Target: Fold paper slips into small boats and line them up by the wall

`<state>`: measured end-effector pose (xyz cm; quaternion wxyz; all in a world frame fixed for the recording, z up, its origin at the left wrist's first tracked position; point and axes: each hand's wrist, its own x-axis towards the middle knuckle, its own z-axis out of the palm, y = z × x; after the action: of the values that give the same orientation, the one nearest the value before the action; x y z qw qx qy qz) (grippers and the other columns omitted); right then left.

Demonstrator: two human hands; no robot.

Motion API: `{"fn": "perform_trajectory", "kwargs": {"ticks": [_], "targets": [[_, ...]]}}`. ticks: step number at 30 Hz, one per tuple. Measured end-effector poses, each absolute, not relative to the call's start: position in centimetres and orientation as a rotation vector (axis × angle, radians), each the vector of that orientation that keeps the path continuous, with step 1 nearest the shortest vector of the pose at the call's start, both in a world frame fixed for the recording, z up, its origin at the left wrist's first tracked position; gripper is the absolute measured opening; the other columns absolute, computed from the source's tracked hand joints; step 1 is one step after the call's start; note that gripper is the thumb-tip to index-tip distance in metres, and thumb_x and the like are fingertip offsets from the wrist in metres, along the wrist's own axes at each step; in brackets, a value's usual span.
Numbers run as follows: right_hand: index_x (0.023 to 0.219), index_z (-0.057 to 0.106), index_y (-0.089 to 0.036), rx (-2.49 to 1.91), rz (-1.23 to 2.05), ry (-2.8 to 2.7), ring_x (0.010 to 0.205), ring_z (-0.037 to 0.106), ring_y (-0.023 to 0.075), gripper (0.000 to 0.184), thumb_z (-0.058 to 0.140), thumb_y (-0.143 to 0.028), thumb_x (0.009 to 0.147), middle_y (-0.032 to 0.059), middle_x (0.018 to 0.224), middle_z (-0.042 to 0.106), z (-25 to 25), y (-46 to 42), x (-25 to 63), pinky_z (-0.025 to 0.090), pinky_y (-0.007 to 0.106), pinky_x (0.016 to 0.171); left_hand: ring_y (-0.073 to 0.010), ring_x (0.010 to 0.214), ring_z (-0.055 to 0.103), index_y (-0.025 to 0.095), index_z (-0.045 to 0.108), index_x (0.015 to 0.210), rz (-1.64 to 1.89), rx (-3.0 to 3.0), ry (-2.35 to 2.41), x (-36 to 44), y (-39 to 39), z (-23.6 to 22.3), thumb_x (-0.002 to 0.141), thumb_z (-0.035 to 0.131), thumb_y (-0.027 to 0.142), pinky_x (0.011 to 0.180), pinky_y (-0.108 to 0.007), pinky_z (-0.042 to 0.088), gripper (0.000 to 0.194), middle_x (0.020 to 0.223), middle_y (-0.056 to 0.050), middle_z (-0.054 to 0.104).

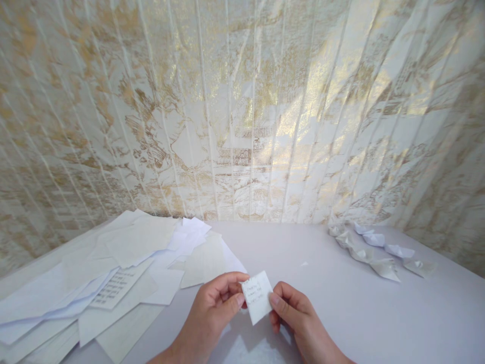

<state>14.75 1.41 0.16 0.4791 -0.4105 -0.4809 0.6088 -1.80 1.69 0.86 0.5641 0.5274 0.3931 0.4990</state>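
A small folded paper square (257, 298) with faint writing on its face is held up in front of me, tilted, above the table. My left hand (212, 316) pinches its left edge between thumb and fingers. On the right edge, my right hand (299, 321) grips it with the thumb in front and the fingers behind. Both hands are closed on the same piece. The back of the folded paper is hidden from me.
Loose paper sheets (132, 237) lie in a spread pile on the left of the white table (288, 247); one sheet (117, 288) bears dark writing. Several folded paper boats (384, 268) stand in rows at the right. A patterned curtain (242, 111) hangs behind. A tiny paper scrap (304, 263) lies mid-table.
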Motion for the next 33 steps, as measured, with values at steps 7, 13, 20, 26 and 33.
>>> {"fn": "perform_trajectory", "kwargs": {"ticks": [7, 13, 20, 26, 33], "targets": [[0.055, 0.046, -0.017, -0.978, 1.442, -1.344, 0.049, 0.041, 0.0102, 0.043, 0.059, -0.055, 0.069, -0.0023, 0.050, 0.047, -0.4, 1.3, 14.8, 0.031, 0.022, 0.051, -0.0180, 0.074, 0.057, 0.014, 0.062, 0.092, 1.156, 1.318, 0.997, -2.0, 1.5, 0.9, 0.073, 0.057, 0.023, 0.071, -0.027, 0.041, 0.022, 0.076, -0.005, 0.066], [0.067, 0.053, -0.014, -0.956, 1.446, -1.461, 0.052, 0.041, 0.0116, 0.043, 0.052, -0.057, 0.073, -0.0019, 0.054, 0.046, -0.5, 1.3, 14.9, 0.032, 0.024, 0.052, -0.0176, 0.073, 0.056, 0.015, 0.064, 0.092, 1.110, 1.404, 0.998, -2.0, 1.4, 1.2, 0.074, 0.056, 0.022, 0.071, -0.027, 0.041, 0.020, 0.075, -0.004, 0.066], [0.068, 0.056, -0.013, -0.939, 1.486, -1.427, 0.052, 0.040, 0.0118, 0.047, 0.050, -0.059, 0.073, -0.0017, 0.054, 0.044, -0.1, 1.2, 14.7, 0.032, 0.024, 0.051, -0.0174, 0.071, 0.056, 0.016, 0.063, 0.090, 1.101, 1.464, 1.019, -1.9, 1.5, 0.6, 0.074, 0.057, 0.022, 0.070, -0.027, 0.042, 0.019, 0.071, -0.002, 0.064], [0.072, 0.058, -0.011, -0.948, 1.484, -1.450, 0.052, 0.041, 0.0117, 0.050, 0.048, -0.060, 0.075, -0.0017, 0.056, 0.043, -0.2, 1.3, 14.6, 0.033, 0.023, 0.051, -0.0176, 0.072, 0.057, 0.016, 0.066, 0.088, 1.135, 1.540, 1.022, -1.8, 1.2, 0.8, 0.074, 0.056, 0.019, 0.072, -0.026, 0.042, 0.018, 0.073, -0.003, 0.065], [0.063, 0.053, -0.013, -1.039, 1.455, -1.498, 0.048, 0.042, 0.0119, 0.054, 0.043, -0.065, 0.073, -0.0009, 0.052, 0.046, -0.2, 1.4, 14.5, 0.032, 0.023, 0.048, -0.0188, 0.073, 0.057, 0.017, 0.067, 0.088, 1.187, 1.554, 1.026, -1.5, 0.7, 1.5, 0.073, 0.055, 0.020, 0.070, -0.026, 0.043, 0.020, 0.075, -0.004, 0.066]]}}
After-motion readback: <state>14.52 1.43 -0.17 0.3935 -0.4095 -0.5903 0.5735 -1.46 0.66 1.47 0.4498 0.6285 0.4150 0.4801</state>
